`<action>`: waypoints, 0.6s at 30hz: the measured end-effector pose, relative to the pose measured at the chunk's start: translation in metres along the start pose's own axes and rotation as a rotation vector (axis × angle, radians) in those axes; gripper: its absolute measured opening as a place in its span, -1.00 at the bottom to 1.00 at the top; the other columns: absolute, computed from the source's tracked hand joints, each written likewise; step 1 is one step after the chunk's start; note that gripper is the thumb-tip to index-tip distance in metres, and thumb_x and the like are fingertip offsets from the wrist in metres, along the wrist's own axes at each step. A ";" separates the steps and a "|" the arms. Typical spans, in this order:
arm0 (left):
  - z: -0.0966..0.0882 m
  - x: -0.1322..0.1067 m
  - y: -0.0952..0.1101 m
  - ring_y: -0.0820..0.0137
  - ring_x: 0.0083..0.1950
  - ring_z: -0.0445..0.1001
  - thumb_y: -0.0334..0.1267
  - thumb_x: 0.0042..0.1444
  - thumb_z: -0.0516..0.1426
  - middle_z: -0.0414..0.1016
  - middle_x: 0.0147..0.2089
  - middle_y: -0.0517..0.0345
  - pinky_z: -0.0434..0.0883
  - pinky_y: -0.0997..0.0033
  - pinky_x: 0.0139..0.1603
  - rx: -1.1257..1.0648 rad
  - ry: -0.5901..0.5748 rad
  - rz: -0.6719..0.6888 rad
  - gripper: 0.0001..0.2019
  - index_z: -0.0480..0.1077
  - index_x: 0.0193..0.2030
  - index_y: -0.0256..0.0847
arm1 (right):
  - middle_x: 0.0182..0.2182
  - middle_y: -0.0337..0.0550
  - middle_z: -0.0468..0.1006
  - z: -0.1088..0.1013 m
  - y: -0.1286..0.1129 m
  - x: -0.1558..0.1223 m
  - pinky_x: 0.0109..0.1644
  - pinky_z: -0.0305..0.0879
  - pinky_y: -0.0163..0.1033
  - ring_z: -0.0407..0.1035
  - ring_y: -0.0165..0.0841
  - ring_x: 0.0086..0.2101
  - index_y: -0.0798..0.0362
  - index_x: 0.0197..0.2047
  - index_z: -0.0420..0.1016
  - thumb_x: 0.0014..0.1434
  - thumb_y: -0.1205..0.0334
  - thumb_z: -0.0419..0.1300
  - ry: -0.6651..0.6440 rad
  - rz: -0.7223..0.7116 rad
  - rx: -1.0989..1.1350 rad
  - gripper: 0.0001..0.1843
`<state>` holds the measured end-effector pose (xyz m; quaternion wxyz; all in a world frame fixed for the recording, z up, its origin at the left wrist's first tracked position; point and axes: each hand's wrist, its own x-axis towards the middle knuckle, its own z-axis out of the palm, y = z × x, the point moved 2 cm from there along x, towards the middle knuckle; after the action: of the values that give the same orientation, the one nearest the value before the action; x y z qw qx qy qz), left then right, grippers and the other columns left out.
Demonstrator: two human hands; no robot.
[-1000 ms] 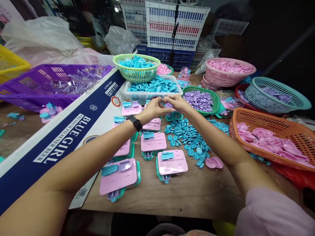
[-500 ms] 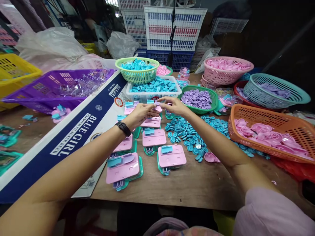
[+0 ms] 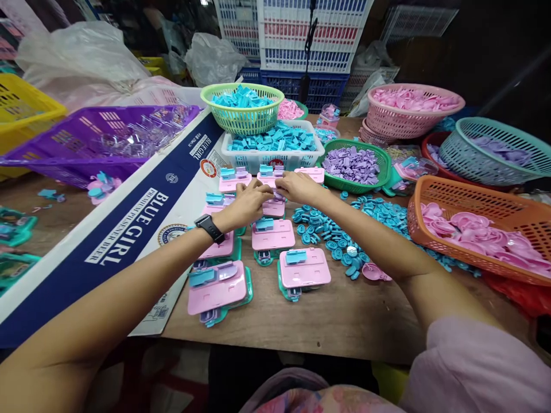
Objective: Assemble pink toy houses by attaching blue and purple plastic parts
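My left hand point(image 3: 246, 205) and my right hand point(image 3: 296, 187) meet over a pink-lidded toy case point(image 3: 274, 210) in the middle of the group. The fingers of both are bent and close together. A small purple plastic piece point(image 3: 279, 195) shows at my right fingertips, partly covered. What my left fingers grip, if anything, is hidden. Several like cases lie around, pink lids over green bases. The nearest ones, a left case point(image 3: 219, 295) and a right case point(image 3: 304, 274), carry blue clips on their lids; the left one also has a purple piece.
Behind the cases stand a white basket point(image 3: 321, 150) of blue clips and a green basket point(image 3: 386, 179) of purple pieces. Loose blue parts point(image 3: 314, 223) spread right, beside an orange basket point(image 3: 477, 258) of pink parts. A long cardboard box point(image 3: 142, 229) lies left, by a purple crate point(image 3: 55, 166).
Both hands have come down from above the cases to the lid of a middle case. The small purple piece went down with them. The view has tilted slightly.
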<state>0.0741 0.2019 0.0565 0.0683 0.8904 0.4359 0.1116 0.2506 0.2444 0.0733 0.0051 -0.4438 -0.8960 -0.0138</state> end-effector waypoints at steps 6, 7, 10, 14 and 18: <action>0.004 0.002 -0.002 0.01 0.26 0.30 -0.64 -0.07 -0.03 0.57 0.24 -0.02 0.11 -0.07 0.03 -0.008 -0.060 0.033 -0.38 0.59 0.05 -0.16 | 0.04 0.18 0.52 0.008 -0.012 0.001 -0.19 0.11 -0.18 0.45 -0.07 -0.11 0.11 0.15 0.55 0.53 0.23 -0.03 -0.035 -0.016 -0.079 -0.64; 0.004 0.002 -0.001 0.02 0.26 0.31 -0.64 -0.08 -0.03 0.57 0.24 -0.02 0.10 -0.09 0.06 -0.011 -0.062 0.045 -0.39 0.60 0.03 -0.16 | 0.04 0.19 0.52 0.012 -0.014 0.000 -0.18 0.12 -0.18 0.45 -0.06 -0.10 0.12 0.16 0.54 0.53 0.24 -0.03 -0.025 -0.012 -0.077 -0.63; 0.002 0.004 0.002 0.03 0.23 0.33 -0.64 -0.07 -0.02 0.60 0.18 -0.04 0.10 -0.11 0.11 0.012 -0.062 0.066 -0.45 0.62 -0.06 -0.18 | 0.05 0.21 0.52 0.019 -0.014 -0.003 -0.19 0.14 -0.18 0.46 -0.05 -0.08 0.14 0.18 0.53 0.51 0.30 -0.04 0.020 0.018 -0.055 -0.63; -0.002 0.008 0.004 -0.01 0.24 0.32 -0.62 -0.03 0.00 0.60 0.17 -0.09 0.12 -0.14 0.13 0.081 -0.067 0.079 -0.52 0.61 -0.09 -0.21 | -0.09 0.11 0.60 0.021 -0.001 -0.004 -0.17 0.18 -0.21 0.48 -0.13 -0.14 0.17 -0.04 0.62 0.43 0.26 0.17 0.090 0.016 0.170 -0.78; -0.002 0.013 0.007 -0.03 0.25 0.31 -0.59 0.00 0.02 0.59 0.16 -0.12 0.12 -0.16 0.13 0.100 -0.090 0.067 -0.53 0.60 -0.05 -0.20 | -0.34 -0.12 0.60 0.016 0.022 -0.014 -0.24 0.23 -0.31 0.41 -0.33 -0.32 0.14 -0.28 0.56 0.36 0.25 0.25 0.324 0.161 0.768 -0.82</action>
<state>0.0863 0.2082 0.0622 0.0397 0.9110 0.4072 0.0518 0.2766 0.2474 0.0572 0.3116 -0.4705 -0.7862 0.2518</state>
